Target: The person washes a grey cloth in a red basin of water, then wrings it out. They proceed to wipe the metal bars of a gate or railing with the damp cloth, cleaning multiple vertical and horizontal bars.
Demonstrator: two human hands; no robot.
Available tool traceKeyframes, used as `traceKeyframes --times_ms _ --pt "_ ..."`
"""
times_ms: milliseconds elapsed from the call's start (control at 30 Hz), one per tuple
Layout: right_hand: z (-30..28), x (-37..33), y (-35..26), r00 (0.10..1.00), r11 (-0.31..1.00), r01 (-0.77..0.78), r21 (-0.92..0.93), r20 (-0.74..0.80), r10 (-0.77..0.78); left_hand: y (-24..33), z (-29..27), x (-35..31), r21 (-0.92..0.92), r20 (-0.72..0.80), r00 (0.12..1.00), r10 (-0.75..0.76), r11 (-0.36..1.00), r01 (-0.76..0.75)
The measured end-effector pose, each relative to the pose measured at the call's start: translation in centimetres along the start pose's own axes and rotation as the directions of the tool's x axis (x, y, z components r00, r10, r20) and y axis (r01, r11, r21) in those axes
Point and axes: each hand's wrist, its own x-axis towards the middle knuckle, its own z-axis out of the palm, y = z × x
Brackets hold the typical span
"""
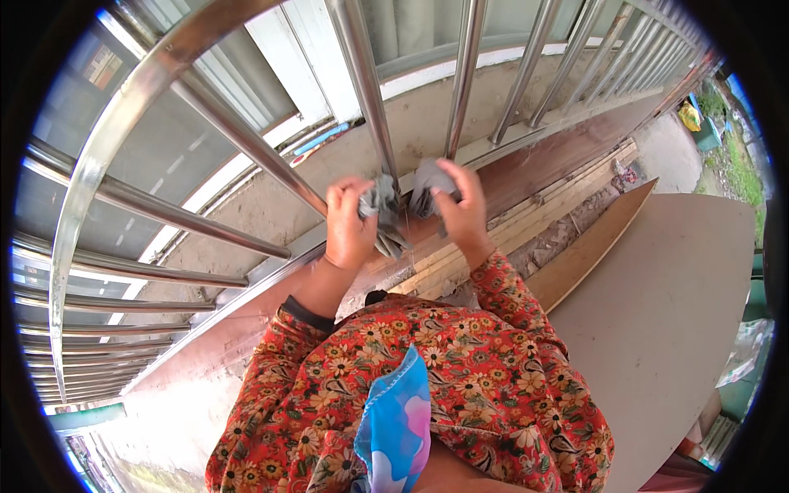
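My left hand (349, 226) is closed round a crumpled grey-green cloth (379, 200), part of which hangs below the fingers. My right hand (467, 212) grips a bunched grey cloth (426, 187). Whether the two bundles belong to one piece I cannot tell. Both hands are at the foot of an upright shiny metal bar (370, 90), one on either side of it. The bar's lower end is partly hidden by the cloths. Another metal bar (467, 78) rises just behind my right hand.
A railing of metal bars (177, 212) with a curved rail (107, 156) spans the left and far side, before a window (304, 57). Blue-and-white sticks (320, 140) lie on the sill. Wooden planks (526, 222), a curved board (592, 238) and a large grey panel (657, 329) are at right.
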Motion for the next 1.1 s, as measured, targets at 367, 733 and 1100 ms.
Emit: traceKeyframes --times_ms 367,733,1100 --pt "0.3 0.4 4.6 0.97 0.996 -0.088 -0.032 -0.229 0.078 -1.6 2.4 0.0 0.175 0.177 0.981 0.074 0.979 -0.105" --pt "-2.2 2.1 10.5 0.719 0.932 -0.29 0.218 -0.594 0.362 -2.3 1.8 -0.1 0.128 0.244 0.968 0.059 0.987 -0.093" --pt "3.7 -3.4 8.7 0.85 0.986 -0.104 0.13 -0.503 0.156 -0.3 4.8 2.2 0.098 0.448 0.797 0.405 0.864 -0.494"
